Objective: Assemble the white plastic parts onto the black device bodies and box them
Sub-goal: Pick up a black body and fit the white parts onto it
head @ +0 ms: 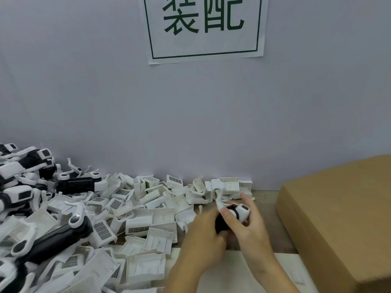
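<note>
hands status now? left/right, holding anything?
Left hand: grips the black device body.
Right hand: fingers curled round the same device's white head end.

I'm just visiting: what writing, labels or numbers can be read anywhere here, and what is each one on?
"装配": large dark green characters inside a green border, on the white paper sign stuck to the wall; its top is cut off by the frame.
Cardboard box: no print visible.
Black-and-white devices and white plastic parts: no readable markings.
</note>
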The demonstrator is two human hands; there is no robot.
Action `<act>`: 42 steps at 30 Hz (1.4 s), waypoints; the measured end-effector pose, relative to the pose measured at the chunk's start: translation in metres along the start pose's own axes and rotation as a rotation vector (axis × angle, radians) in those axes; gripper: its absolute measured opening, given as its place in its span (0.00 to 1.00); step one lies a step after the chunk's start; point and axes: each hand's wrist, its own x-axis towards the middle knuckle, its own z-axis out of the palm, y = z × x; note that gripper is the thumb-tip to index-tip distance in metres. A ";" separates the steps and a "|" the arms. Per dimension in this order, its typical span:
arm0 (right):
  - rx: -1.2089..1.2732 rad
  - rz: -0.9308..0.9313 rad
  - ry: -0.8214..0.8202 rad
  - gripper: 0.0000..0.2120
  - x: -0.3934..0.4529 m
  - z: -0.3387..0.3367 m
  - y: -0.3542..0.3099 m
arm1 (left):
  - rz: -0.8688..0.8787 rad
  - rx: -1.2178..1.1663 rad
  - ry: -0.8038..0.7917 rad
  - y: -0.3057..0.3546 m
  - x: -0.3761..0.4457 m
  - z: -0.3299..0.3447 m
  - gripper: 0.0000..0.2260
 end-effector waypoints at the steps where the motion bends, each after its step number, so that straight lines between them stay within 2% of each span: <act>1: -0.028 0.000 0.073 0.30 0.002 -0.002 0.000 | 0.024 0.029 -0.038 0.000 -0.001 0.002 0.21; 6: -0.106 -0.062 0.244 0.18 0.006 0.000 0.000 | 0.044 0.056 -0.060 -0.002 0.001 0.006 0.17; 10: -0.153 -0.102 0.527 0.18 0.004 0.009 -0.001 | 0.077 0.090 -0.079 -0.001 0.001 0.013 0.14; 11: -0.136 -0.094 0.534 0.19 0.004 0.008 -0.001 | 0.094 0.108 -0.057 -0.001 0.002 0.015 0.14; 13: -0.043 -0.096 0.414 0.18 0.003 0.009 -0.001 | 0.126 0.098 0.063 0.000 0.004 0.015 0.09; 16: 0.104 -0.083 0.246 0.07 0.001 0.013 0.001 | 0.003 -0.219 0.359 0.007 0.009 0.008 0.05; 18: 0.038 -0.061 0.256 0.09 0.001 0.014 0.003 | -0.213 -0.625 0.539 0.009 0.013 0.000 0.11; 20: 0.030 -0.018 0.307 0.10 0.003 0.011 0.001 | -0.410 -1.165 0.507 0.008 0.014 -0.012 0.19; 21: 0.049 0.005 0.325 0.10 0.004 0.009 0.000 | -0.452 -1.339 0.461 0.006 0.014 -0.017 0.22; 22: 0.072 0.034 0.331 0.11 0.005 0.007 -0.001 | -0.452 -1.409 0.410 0.004 0.014 -0.020 0.21; 24: 0.078 0.099 0.294 0.11 0.007 0.006 0.000 | -0.425 -1.442 0.365 0.005 0.012 -0.020 0.13; 26: 0.029 0.173 0.173 0.11 0.006 0.009 0.000 | -0.402 -1.450 0.354 0.008 0.011 -0.020 0.09; 29: 0.032 0.241 -0.160 0.08 -0.001 0.017 -0.002 | -0.416 -1.454 0.301 0.006 0.013 -0.021 0.15; 31: 0.056 0.238 -0.336 0.13 -0.007 0.018 -0.004 | -0.471 -1.395 0.296 0.002 0.013 -0.022 0.20; 32: 0.075 0.223 -0.374 0.16 -0.008 0.018 -0.005 | -0.489 -1.343 0.283 0.000 0.013 -0.022 0.22; 34: 0.098 0.204 -0.368 0.18 -0.008 0.018 -0.005 | -0.496 -1.246 0.250 -0.001 0.011 -0.018 0.25; 38: 0.064 0.176 -0.270 0.11 -0.007 0.023 -0.002 | -0.480 -1.154 0.201 0.002 0.007 -0.007 0.26; 42: 0.116 0.183 -0.262 0.14 -0.006 0.025 0.000 | -0.495 -1.116 0.207 0.003 0.008 -0.001 0.27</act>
